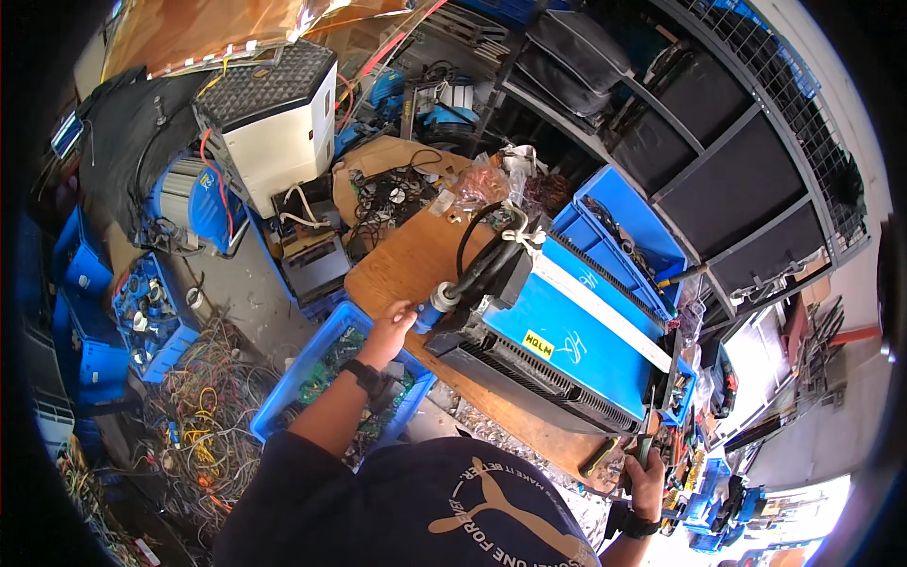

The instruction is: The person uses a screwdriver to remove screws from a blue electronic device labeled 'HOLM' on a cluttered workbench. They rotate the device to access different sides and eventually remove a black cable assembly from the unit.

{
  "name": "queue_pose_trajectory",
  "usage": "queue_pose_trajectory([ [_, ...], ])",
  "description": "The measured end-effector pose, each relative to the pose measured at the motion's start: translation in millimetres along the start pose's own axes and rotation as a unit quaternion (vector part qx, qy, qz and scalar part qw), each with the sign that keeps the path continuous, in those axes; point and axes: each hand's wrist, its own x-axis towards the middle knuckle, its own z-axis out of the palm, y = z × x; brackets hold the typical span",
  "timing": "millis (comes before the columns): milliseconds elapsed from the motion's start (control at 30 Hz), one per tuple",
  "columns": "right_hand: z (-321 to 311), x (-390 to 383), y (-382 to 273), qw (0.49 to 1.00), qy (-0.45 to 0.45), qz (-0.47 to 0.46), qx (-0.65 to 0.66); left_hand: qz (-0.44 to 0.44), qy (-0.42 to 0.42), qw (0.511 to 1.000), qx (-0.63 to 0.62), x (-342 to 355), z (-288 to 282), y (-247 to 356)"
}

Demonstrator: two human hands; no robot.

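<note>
I'm pinching a blue plug (433, 312) in my left hand (389, 331), gripping a screwdriver (644, 446) in my right hand (647, 484), and the blue box (562, 323) between them is sitting on the desk (392, 260), seemingly barely started, top panel (605, 369) still on.

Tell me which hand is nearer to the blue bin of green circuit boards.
Left. The left hand is near the far edge of the blue bin, its forearm above it; the right hand is well off to the right.
</note>
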Motion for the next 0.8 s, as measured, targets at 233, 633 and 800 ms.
queue_pose_trajectory([
  [233, -3.1, 1.4, 4.5, 1.000, -0.015, 0.000, 0.006, 0.021, -0.029, 0.998, -0.045, 14.0, -4.3, -14.6],
  [633, -3.0, 4.4, 18.4, 1.000, 0.000, 0.004, -0.028, 0.049, -0.035, 0.993, 0.105, 6.5, 3.1, 1.1],
  [800, -5.1, 5.6, 20.7, 0.999, 0.001, 0.025, -0.035, 0.165, 0.003, 0.959, 0.232, 5.8, 8.1, 13.6],
])
